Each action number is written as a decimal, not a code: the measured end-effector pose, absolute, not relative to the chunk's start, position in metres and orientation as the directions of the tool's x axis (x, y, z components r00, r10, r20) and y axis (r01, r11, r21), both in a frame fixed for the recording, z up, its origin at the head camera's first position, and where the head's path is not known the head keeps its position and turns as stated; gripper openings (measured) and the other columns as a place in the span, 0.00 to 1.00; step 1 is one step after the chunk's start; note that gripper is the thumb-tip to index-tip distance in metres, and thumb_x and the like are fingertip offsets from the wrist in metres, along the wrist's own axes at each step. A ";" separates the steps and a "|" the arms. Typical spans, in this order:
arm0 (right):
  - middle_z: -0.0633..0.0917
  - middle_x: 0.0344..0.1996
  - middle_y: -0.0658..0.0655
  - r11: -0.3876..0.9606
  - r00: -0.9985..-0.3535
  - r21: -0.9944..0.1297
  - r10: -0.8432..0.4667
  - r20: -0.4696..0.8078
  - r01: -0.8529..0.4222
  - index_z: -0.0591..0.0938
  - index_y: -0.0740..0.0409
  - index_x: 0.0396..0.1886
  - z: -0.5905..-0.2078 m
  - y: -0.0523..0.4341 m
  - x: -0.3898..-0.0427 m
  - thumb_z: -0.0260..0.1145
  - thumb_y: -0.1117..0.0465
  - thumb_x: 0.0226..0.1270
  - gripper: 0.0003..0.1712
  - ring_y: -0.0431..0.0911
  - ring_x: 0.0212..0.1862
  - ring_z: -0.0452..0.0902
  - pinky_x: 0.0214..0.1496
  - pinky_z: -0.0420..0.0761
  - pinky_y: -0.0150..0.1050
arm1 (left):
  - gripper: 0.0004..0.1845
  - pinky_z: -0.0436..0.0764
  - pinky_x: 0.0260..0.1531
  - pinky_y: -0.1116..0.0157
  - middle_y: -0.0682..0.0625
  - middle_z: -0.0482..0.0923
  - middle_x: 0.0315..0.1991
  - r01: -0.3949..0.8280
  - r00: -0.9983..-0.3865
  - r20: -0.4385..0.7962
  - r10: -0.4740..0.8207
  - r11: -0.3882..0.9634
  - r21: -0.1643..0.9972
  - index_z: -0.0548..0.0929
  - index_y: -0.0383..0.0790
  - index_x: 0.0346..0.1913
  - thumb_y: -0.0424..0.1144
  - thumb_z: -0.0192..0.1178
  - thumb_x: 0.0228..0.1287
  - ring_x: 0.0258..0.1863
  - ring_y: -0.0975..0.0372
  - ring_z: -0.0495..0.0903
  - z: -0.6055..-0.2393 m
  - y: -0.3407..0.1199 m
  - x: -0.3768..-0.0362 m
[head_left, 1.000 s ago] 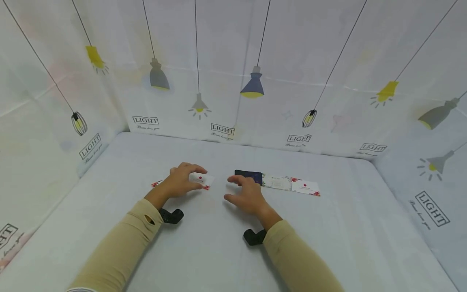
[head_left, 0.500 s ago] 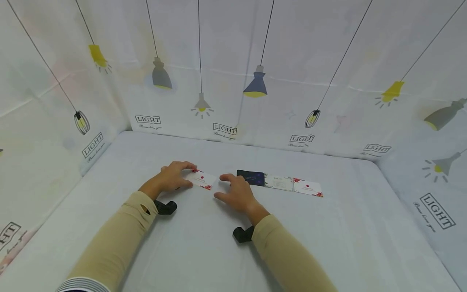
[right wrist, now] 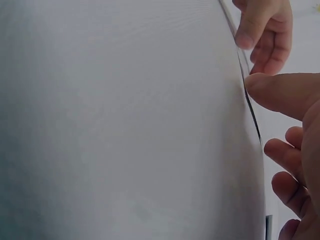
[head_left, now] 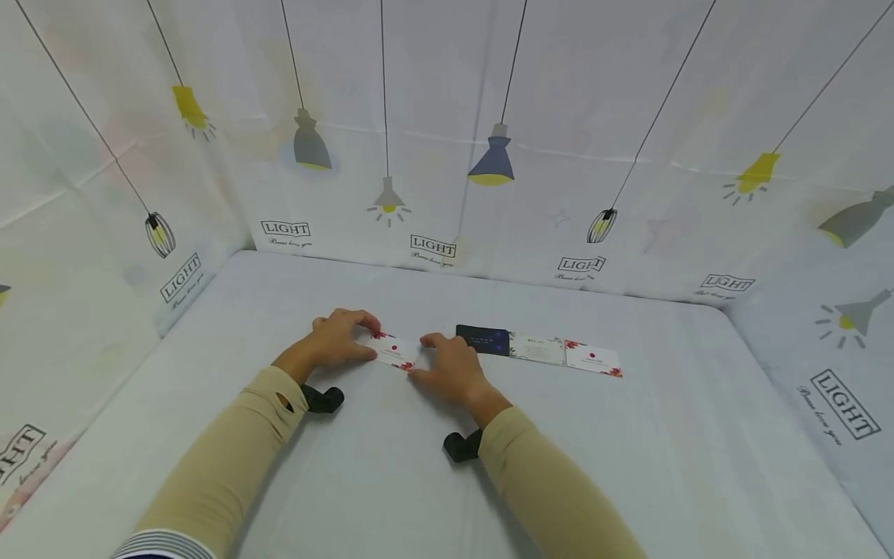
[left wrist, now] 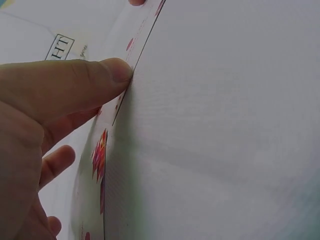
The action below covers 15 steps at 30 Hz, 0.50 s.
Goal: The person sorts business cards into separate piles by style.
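Note:
A white business card with red floral corners and a red dot lies between the two hands in the head view. My left hand holds its left end, thumb on the near edge and index finger on the far edge. My right hand grips the right end the same way, thumb at the near corner. In the left wrist view the left thumb presses on the card's near edge. A second floral card lies under the left hand, mostly hidden in the head view. The right thumb meets the card's edge in the right wrist view.
Right of the hands, a row holds a dark blue card, a pale card with leafy corners and a white card with red flowers. White cloth covers the table. A lamp-print curtain closes the back and sides.
My right hand has moved left to the card's right end. My left hand drew back left, then came slightly right with the card, which has shifted a little toward me.

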State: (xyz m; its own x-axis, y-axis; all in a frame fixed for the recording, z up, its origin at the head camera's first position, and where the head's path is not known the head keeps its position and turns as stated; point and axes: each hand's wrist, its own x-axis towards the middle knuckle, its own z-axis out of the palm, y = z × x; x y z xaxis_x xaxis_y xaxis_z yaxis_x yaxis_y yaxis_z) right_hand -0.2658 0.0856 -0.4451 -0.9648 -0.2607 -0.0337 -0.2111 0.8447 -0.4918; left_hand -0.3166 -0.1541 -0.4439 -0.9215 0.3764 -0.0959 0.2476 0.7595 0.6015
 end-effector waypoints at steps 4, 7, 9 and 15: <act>0.81 0.53 0.58 0.860 -0.964 -0.459 -0.265 -0.029 -0.223 0.77 0.54 0.65 -0.448 0.084 -0.267 0.73 0.45 0.61 0.35 0.55 0.53 0.71 0.57 0.72 0.51 | 0.20 0.51 0.60 0.42 0.49 0.77 0.58 0.255 -0.920 -0.089 0.381 0.757 0.601 0.81 0.49 0.53 0.44 0.72 0.57 0.66 0.50 0.63 -0.444 -0.152 -0.314; 0.81 0.53 0.57 0.864 -0.964 -0.449 -0.267 -0.023 -0.228 0.78 0.54 0.65 -0.448 0.083 -0.268 0.73 0.45 0.62 0.34 0.55 0.53 0.71 0.56 0.72 0.50 | 0.19 0.51 0.60 0.42 0.50 0.77 0.57 0.257 -0.922 -0.086 0.378 0.761 0.595 0.81 0.51 0.52 0.44 0.72 0.57 0.65 0.50 0.63 -0.446 -0.151 -0.313; 0.82 0.54 0.57 0.865 -0.962 -0.443 -0.273 -0.022 -0.235 0.78 0.55 0.64 -0.447 0.082 -0.268 0.73 0.45 0.62 0.35 0.54 0.53 0.72 0.57 0.72 0.50 | 0.19 0.52 0.59 0.42 0.51 0.76 0.57 0.250 -0.924 -0.088 0.371 0.763 0.596 0.81 0.52 0.51 0.44 0.73 0.57 0.65 0.50 0.63 -0.447 -0.150 -0.311; 0.83 0.50 0.54 0.869 -0.957 -0.425 -0.289 -0.022 -0.253 0.78 0.58 0.64 -0.446 0.083 -0.270 0.74 0.47 0.61 0.34 0.53 0.52 0.73 0.57 0.72 0.50 | 0.18 0.56 0.57 0.38 0.49 0.74 0.59 0.228 -0.925 -0.111 0.363 0.764 0.603 0.81 0.56 0.49 0.46 0.73 0.56 0.65 0.44 0.59 -0.446 -0.141 -0.306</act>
State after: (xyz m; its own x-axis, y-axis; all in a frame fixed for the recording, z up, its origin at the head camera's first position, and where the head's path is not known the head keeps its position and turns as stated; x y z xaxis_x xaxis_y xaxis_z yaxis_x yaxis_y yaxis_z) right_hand -0.2702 0.0835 -0.4463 -0.9569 -0.2894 -0.0222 -0.2531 0.8693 -0.4246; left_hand -0.3060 -0.1410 -0.4459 -0.9250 0.3634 -0.1111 0.2279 0.7645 0.6030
